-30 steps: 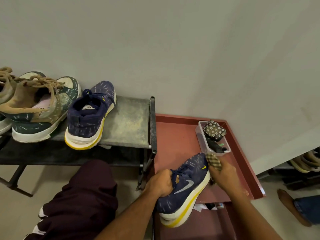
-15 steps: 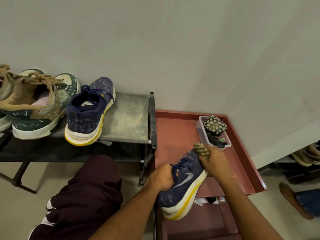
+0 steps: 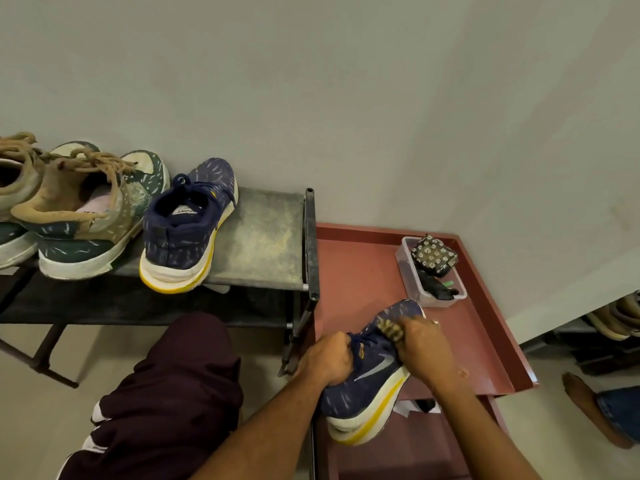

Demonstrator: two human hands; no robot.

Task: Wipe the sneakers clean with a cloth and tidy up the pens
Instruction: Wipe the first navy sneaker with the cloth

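A navy sneaker (image 3: 367, 386) with a yellow-and-white sole lies tilted over the front edge of the red shelf (image 3: 360, 268). My left hand (image 3: 329, 358) grips its collar by the laces. My right hand (image 3: 420, 344) holds a small checked cloth (image 3: 389, 329) pressed on the upper near the toe. Its matching navy sneaker (image 3: 188, 226) stands on the dark metal rack (image 3: 263, 237) to the left. A clear plastic box (image 3: 433, 275) at the back right of the red shelf holds a floral pouch (image 3: 434, 254) and dark items; pens are not clearly visible.
Green and tan sneakers (image 3: 83, 209) stand at the rack's left end. My knee in maroon shorts (image 3: 166, 386) is below the rack. Another person's foot (image 3: 588, 407) is on the floor at the right, near more shoes (image 3: 620, 317). A lower red shelf (image 3: 415, 455) holds papers.
My right hand has slid the cloth back from the toe tip toward the laces. The sneaker stays in my left hand's grip. The camera view has shifted slightly.
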